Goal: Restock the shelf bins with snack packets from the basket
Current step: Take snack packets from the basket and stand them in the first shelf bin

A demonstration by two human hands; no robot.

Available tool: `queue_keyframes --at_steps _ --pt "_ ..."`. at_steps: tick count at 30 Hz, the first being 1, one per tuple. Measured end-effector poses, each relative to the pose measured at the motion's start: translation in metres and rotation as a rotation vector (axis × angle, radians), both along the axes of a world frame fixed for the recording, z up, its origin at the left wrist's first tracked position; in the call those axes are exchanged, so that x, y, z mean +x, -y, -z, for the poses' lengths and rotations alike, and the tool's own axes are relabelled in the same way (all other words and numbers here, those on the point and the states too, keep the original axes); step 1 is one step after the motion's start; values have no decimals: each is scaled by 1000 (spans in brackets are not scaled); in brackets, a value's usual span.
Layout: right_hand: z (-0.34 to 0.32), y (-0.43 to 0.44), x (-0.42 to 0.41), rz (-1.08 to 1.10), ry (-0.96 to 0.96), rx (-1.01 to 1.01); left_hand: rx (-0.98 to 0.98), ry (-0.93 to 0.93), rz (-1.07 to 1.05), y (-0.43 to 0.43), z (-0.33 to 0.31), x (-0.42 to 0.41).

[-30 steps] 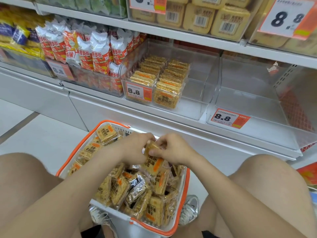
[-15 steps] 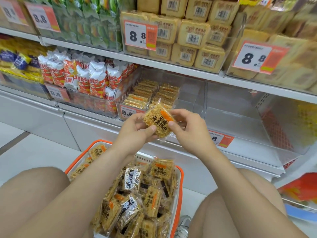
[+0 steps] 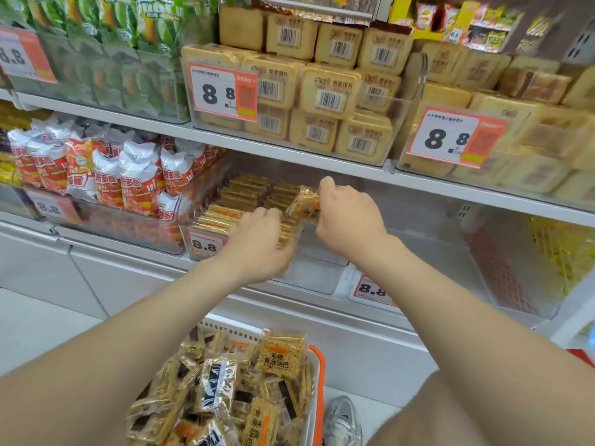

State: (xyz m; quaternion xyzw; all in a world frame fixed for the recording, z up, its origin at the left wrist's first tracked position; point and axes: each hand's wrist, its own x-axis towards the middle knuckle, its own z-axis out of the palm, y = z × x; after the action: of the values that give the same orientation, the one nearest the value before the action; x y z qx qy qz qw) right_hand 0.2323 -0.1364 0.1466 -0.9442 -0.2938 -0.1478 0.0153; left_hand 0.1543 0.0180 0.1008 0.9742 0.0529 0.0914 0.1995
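Two bare arms are stretched from the bottom of the view toward a clear shelf bin (image 3: 322, 278) on the lower shelf. A single snack packet (image 3: 304, 206), golden with an orange patch, is pinched in the grip of the right hand (image 3: 349, 217) and is held tilted over the bin, above the neat rows of stocked packets (image 3: 244, 201) standing on edge inside it. The left hand (image 3: 257, 246) is laid on the front rows at the bin's front wall, fingers curled over them; whether anything is grasped there cannot be told. A white basket (image 3: 317, 381) with an orange rim is seen below, between the knees, heaped with more loose packets (image 3: 280, 355). An orange price tag (image 3: 206, 244) reading 8.8 is fixed to the bin's front.
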Motion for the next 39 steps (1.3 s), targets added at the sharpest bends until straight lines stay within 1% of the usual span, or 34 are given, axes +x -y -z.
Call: queue_keyframes --at_steps 2,4,7,10,13,15,17,20,21,24,27,30,36,39 --pt "7 -6 14 56 47 -143 150 31 94 0 9 15" --pt "16 -11 33 92 78 -205 222 37 172 1 23 25" --pt "28 -21 63 141 31 -185 322 -9 233 2 40 38" --pt "33 -39 93 230 36 -226 397 -23 213 -6 44 51" --pt "43 -55 118 280 8 -247 361 -65 211 -15 44 56" --pt "55 -59 130 307 35 -236 339 -66 208 -18 45 57" --pt "63 -60 141 360 87 -221 357 -60 198 -21 44 58" --pt "65 -62 152 409 226 -109 374 -42 198 -26 45 61" --pt "65 -64 153 406 225 -99 374 -41 200 -27 45 61" --pt "73 -74 154 377 126 -125 363 -40 210 -30 46 61" --pt "81 -76 158 433 24 -75 366 -29 210 -30 47 62" --pt "83 -78 161 463 44 -52 366 -37 203 -30 47 62" --pt "86 -78 162 373 76 -49 364 -48 208 -30 47 61" --pt "84 -76 161 334 46 -18 377 -51 213 -32 46 61"
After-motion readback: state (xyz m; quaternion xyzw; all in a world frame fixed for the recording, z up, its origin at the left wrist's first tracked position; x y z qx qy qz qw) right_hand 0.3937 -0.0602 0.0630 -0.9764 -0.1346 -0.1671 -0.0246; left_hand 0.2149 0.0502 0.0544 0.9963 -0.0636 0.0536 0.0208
